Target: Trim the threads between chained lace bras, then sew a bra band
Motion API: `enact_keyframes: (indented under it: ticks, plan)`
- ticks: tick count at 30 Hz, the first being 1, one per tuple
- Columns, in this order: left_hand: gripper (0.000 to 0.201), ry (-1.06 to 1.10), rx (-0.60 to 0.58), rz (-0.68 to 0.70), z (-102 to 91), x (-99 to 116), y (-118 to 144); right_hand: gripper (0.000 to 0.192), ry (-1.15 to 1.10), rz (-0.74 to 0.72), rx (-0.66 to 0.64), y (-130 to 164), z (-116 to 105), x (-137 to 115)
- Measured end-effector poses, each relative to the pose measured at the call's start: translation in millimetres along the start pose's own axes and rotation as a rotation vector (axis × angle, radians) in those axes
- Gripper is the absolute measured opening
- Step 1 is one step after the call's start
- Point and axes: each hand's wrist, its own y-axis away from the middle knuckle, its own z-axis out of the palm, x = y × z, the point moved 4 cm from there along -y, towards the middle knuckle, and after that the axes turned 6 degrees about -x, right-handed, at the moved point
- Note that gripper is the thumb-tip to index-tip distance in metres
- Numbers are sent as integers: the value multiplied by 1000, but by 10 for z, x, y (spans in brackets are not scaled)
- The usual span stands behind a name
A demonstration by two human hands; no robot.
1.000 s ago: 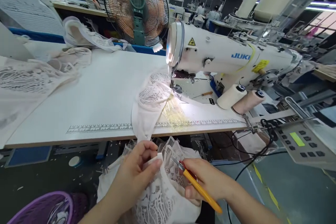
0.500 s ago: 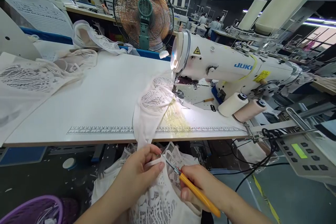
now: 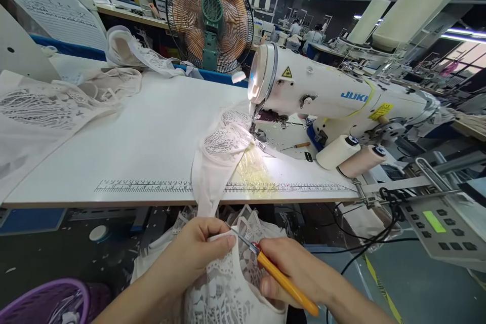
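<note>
Head view: left hand [image 3: 197, 250] is pinched closed on the edge of a white lace garment [image 3: 228, 288] below the counter's [image 3: 132, 131] front edge, thumb and fingers clamping the fabric. Right hand [image 3: 299, 268] is closed around a yellow-handled thread snipper [image 3: 281, 276], its metal tip lying against the lace edge just beside the left fingertips. Garment bunches in the lap area between both hands. A strip of the same lace [image 3: 216, 162] runs up over the counter edge, across the printed ruler [image 3: 144, 186], to the needle area of the white JUKI sewing machine [image 3: 334, 96]. Machine lamp lights the patch of counter beside the strip.

Two thread cones [image 3: 349, 154] lie on their sides near the machine base. Control panel [image 3: 442, 228] with green display sits far right, off the counter. More lace pieces [image 3: 45, 111] are piled at the counter's left end. Standing fan [image 3: 210, 15] is behind the counter. Purple basket [image 3: 49, 306] is at lower left on the floor. Other people sit at distant stations in the background.
</note>
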Motion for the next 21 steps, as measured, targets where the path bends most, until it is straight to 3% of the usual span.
enact_keyframes:
  ticks: [9,21]
  plan:
    - [29,12,45,-41,-25,-18,-23,45,-31,33,11,13,39,-32]
    - [29,73,-20,-59,-51,-21,-69,42,-51,56,70,11,106,-10]
